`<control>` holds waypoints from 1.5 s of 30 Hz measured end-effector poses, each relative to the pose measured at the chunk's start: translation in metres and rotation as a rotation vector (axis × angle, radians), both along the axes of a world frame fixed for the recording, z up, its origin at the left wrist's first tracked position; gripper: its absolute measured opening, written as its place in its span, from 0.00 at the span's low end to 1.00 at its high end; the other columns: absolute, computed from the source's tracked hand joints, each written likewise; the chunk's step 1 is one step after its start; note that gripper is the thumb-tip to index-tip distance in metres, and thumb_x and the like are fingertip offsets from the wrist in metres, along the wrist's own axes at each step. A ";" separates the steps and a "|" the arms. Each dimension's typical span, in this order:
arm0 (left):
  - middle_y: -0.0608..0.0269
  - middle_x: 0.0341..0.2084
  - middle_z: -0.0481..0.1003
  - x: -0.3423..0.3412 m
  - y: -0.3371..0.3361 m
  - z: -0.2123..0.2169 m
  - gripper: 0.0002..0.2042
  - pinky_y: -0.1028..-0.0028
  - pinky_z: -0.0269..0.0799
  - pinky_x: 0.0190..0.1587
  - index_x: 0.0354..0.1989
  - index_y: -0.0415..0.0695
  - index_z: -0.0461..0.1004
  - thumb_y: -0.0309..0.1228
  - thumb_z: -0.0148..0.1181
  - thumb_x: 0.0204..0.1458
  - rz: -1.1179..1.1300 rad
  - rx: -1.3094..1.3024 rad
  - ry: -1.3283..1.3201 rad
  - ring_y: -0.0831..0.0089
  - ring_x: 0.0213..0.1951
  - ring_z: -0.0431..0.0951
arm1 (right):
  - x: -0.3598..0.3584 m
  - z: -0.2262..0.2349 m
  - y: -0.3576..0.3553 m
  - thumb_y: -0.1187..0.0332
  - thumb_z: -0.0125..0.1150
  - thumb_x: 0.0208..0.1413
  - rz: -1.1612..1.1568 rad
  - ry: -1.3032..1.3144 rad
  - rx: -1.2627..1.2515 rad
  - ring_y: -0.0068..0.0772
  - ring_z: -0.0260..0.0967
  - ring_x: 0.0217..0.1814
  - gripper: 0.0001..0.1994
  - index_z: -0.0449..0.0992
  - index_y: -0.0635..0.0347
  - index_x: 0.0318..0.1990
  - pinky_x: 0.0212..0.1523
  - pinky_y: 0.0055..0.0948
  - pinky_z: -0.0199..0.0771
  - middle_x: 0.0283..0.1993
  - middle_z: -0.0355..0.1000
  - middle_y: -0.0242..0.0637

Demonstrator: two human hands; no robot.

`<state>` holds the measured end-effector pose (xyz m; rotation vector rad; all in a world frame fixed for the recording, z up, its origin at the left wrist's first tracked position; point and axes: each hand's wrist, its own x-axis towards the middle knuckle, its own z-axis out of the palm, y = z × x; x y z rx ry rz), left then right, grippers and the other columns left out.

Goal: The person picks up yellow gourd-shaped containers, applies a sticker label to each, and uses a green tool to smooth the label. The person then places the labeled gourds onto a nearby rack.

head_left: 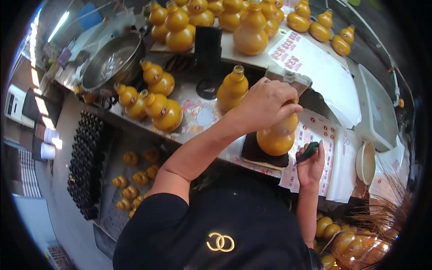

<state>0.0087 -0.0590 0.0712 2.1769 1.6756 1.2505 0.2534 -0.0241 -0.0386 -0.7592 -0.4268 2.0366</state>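
Observation:
My left hand (269, 104) reaches across and closes round the upper part of a yellow gourd-shaped bottle (275, 140), hiding its top. The bottle's round base rests on a dark square pad (265, 155) near the bench's front edge. My right hand (311, 167), lower and to the right, has its fingers round a small dark green object (308, 152) whose kind I cannot make out. Just left of my left hand stands another gourd-shaped bottle (232, 87) with an open mouth. Beneath and beside my right hand lie printed label sheets (328, 148).
Several gourd-shaped bottles (163, 111) stand at the bench's left; more line the raised shelf (234, 55) behind. A black stand (208, 54) rises between. A large metal pan (112, 58) sits far left. At right are a plastic tub (375, 108), a pale bowl (365, 163) and bristles (387, 202).

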 end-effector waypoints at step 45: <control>0.48 0.30 0.77 -0.278 -0.634 -0.301 0.11 0.62 0.72 0.38 0.31 0.39 0.78 0.36 0.64 0.47 1.955 -0.467 -0.110 0.52 0.33 0.78 | -0.209 0.039 -0.141 0.59 0.44 0.64 0.982 -0.274 0.201 0.26 0.54 0.26 0.13 0.64 0.57 0.31 0.29 0.27 0.56 0.25 0.58 0.32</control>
